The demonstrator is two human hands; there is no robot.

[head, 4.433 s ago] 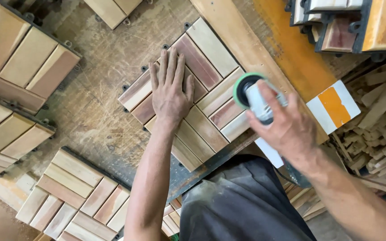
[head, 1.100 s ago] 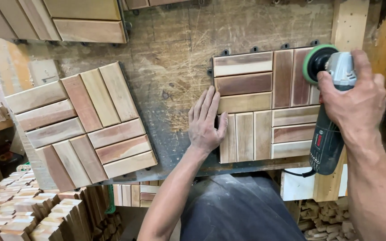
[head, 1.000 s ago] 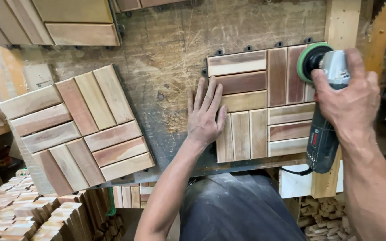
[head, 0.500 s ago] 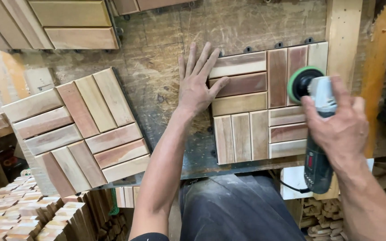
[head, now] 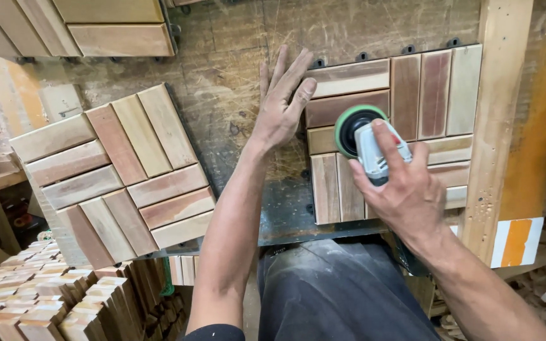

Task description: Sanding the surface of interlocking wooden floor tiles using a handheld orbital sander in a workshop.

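Slatted wooden deck tile [head: 406,101] lies right of centre in the frame, flat on the scuffed table [head: 222,82], its right edge against an upright timber post [head: 497,120]. Slats run in blocks, some horizontal, some vertical; tones mixed, pale tan to reddish brown; black plastic lugs show along the top edge.

Sander [head: 364,136], grey body with a green-rimmed round pad, now sits on the tile's left-middle slats. Half a second ago it was nearer the tile's centre; a second ago it was at the upper right corner. So the pad has travelled leftward and down across the face — working over the surface in passes, I judge.

Right hand [head: 406,189]: fingers wrapped tight over the sander body.

Left hand [head: 282,104]: fingers spread, flat, palm on the table with fingertips reaching onto the tile's upper left corner, holding nothing. It has stayed at that left edge, bracing.

Outward: a second deck tile [head: 112,170] lies tilted at centre left, well apart. Another [head: 105,25] sits at upper left. Stacked slat bundles [head: 39,303] fill the lower left.
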